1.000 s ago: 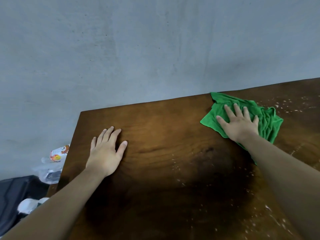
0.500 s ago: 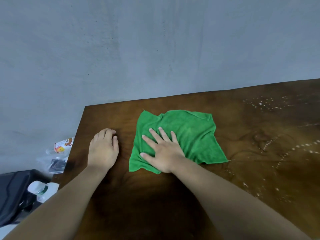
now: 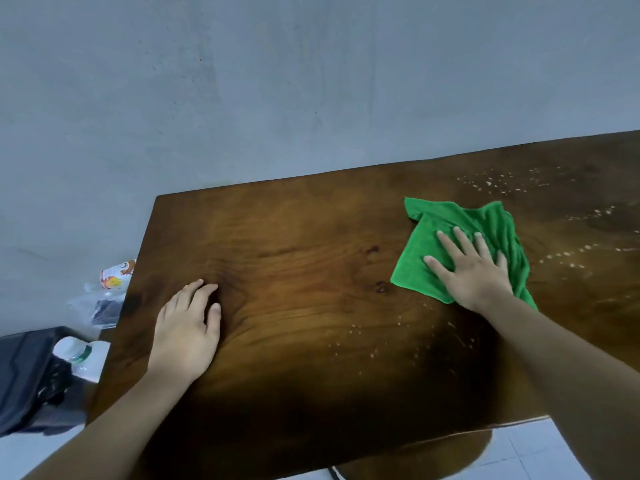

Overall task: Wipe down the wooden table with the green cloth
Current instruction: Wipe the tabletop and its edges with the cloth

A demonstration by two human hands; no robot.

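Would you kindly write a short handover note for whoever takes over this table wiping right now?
Right hand: flat, fingers spread, pressing the green cloth on the wooden table, right of centre.
Left hand: palm down on bare wood near the left edge, holding nothing.
Done: the left and middle wood looks free of specks.
Left: the white specks right of the cloth, more toward the far right corner, and a scatter near the front by the right forearm.

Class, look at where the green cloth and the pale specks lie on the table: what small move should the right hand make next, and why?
Probably slide the green cloth further right. The right hand presses it flat, and pale specks dot the wooden table just beyond it, while the left hand braces on wood that looks clean.
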